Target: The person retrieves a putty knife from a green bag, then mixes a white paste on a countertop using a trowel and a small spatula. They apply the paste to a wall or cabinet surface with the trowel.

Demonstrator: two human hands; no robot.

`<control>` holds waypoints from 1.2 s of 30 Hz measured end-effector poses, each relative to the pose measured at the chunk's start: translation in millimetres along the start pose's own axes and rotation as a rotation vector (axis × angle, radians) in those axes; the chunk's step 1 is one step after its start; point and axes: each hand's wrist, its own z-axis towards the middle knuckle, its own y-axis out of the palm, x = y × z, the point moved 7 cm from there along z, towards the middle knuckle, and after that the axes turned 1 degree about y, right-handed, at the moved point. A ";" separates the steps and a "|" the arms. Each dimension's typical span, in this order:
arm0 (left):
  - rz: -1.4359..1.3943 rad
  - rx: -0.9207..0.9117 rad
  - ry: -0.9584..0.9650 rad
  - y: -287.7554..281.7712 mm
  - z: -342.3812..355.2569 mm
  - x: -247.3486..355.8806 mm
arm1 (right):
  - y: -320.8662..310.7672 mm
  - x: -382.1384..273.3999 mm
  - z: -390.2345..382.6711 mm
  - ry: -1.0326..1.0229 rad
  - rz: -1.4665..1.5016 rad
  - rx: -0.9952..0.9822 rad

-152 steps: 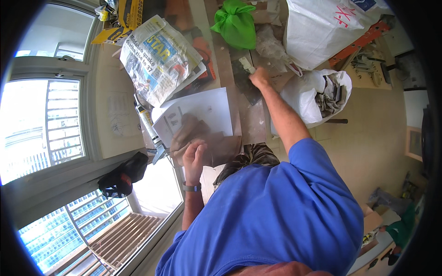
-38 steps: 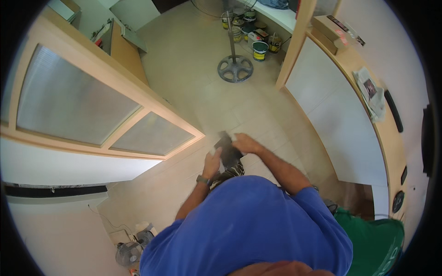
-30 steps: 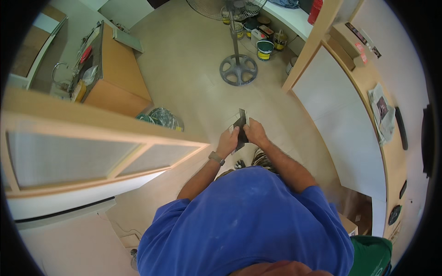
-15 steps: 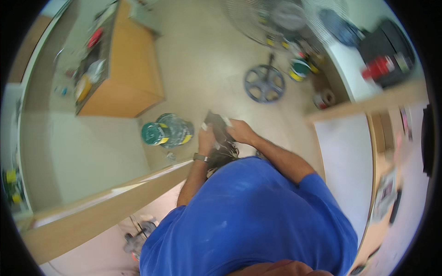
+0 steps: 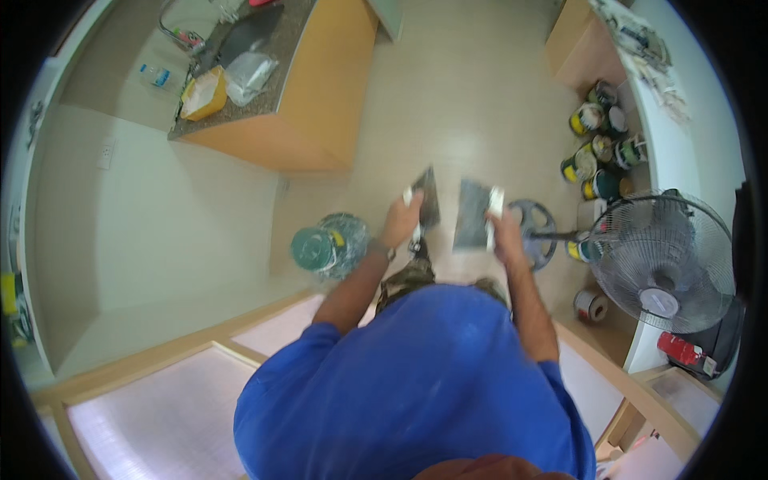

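Left hand (image 5: 402, 222) curled round the white handle of a dark flat blade (image 5: 428, 200), thumb lying toward the blade; fine finger contact too blurry to call. Right hand (image 5: 507, 235) gripping the white handle of a grey flat blade (image 5: 472, 214), fingers wrapped, blade smeared by motion. Both blades sit between the hands, apart from each other, held above the tiled floor (image 5: 448, 112).

Wristwatch (image 5: 391, 254) just behind the left hand. Camouflage trousers (image 5: 410, 278) behind and between the hands, blue shirt (image 5: 424, 376) behind those.

Near the left hand, on its left: green-lidded bucket (image 5: 314, 250) beside a plastic-wrapped bucket (image 5: 352, 238), both on the floor; can't tell if they touch. Just right of the right hand: spoked fan base (image 5: 538, 232); its pole leads right to a round fan cage (image 5: 664, 260). Round can (image 5: 590, 306) to the right of the right hand and slightly back.

Further off, ahead and right of the right hand: cluster of paint tins (image 5: 586, 120) by a white shelf (image 5: 670, 160). Ahead and left of the left hand: wood-front counter (image 5: 324, 88) with a yellow tub (image 5: 205, 94), clear plastic bag (image 5: 250, 77) and dark sink (image 5: 250, 36). Frosted panels (image 5: 152, 416) well behind the left hand.
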 end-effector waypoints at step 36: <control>-1.206 -0.407 -0.162 -15.4 738.1 222.3 | 234.8 -279.0 772.0 0.409 0.456 -0.583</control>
